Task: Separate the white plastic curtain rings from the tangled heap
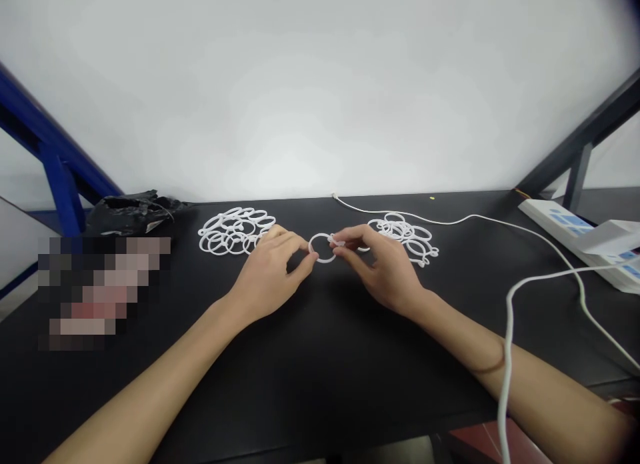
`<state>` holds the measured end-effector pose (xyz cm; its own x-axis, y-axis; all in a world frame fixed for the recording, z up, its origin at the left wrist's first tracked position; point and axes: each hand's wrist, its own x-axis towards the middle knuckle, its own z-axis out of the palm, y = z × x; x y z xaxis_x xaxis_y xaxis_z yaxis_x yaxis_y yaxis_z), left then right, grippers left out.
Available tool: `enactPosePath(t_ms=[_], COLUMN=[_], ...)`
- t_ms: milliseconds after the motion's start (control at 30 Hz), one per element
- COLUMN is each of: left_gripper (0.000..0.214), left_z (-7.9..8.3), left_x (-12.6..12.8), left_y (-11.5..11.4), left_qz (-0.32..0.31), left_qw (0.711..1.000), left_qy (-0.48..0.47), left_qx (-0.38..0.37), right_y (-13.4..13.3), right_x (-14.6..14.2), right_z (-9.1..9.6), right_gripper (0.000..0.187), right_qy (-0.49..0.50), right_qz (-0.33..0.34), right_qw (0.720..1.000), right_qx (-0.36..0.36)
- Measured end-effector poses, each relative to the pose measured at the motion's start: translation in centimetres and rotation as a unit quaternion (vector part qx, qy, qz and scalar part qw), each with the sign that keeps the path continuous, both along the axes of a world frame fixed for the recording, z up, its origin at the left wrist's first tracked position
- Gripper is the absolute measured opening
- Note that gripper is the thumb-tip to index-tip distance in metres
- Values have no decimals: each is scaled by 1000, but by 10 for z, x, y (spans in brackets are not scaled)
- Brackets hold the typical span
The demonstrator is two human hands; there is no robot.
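Note:
A white plastic ring (323, 261) is held above the black table between my two hands. My left hand (274, 267) pinches its left edge between thumb and fingers. At the ring's right side, by a small loop or tab, my right hand (383, 264) is closed in a pinch. A pile of similar white rings (227, 242) lies behind and left of my left hand. A second pile of white rings (417, 236), with small loops on some, lies just behind my right hand, which hides part of it.
A white power strip (555, 217) with a plug lies at the right. White cables (509, 317) cross the right side, one in front of my right forearm. A crumpled black plastic bag (135, 214) sits at the back left of the table (310, 377). A blue metal brace (60, 177) stands left.

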<state>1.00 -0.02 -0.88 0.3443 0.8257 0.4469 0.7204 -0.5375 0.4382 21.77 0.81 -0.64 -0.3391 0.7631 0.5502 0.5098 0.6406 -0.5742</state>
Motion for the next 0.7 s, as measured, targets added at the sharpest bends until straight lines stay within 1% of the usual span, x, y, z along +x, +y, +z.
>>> enactPosePath(t_ms=[67,133,200,300,367,433,533,600,700], left_gripper=[15,16,16,17,17,16,15,14,12], left_z=[-2,-2,-2,0,0,-1,-3,-4,-4], left_x=[-1,-2,-3,-5,-6,-6,-6,-6,-6], left_y=[0,0,0,2,2,3,2,2,2], left_qz=[-12,-25,-43,-68,-79,-85,-99,-110,-119], left_qw=[1000,999,997,993,991,989,988,986,984], left_qy=[9,9,8,13,17,18,18,18,16], left_qx=[21,43,64,94,107,117,120,121,133], right_y=[-1,-1,-1,-1,0,1,1,0,-2], right_x=[0,0,-1,-3,-3,-4,-4,-4,-4], right_z=[2,3,2,0,-1,-3,-4,-4,-4], right_gripper=[3,5,6,5,14,22,23,22,22], right_qy=[-11,-18,-19,4,35,58,74,81,58], right_qz=[20,46,56,40,31,35,53,60,45], right_qw=[1000,999,998,997,993,987,978,979,989], right_qx=[3,6,-7,-64,-106,-147,-188,-178,-126])
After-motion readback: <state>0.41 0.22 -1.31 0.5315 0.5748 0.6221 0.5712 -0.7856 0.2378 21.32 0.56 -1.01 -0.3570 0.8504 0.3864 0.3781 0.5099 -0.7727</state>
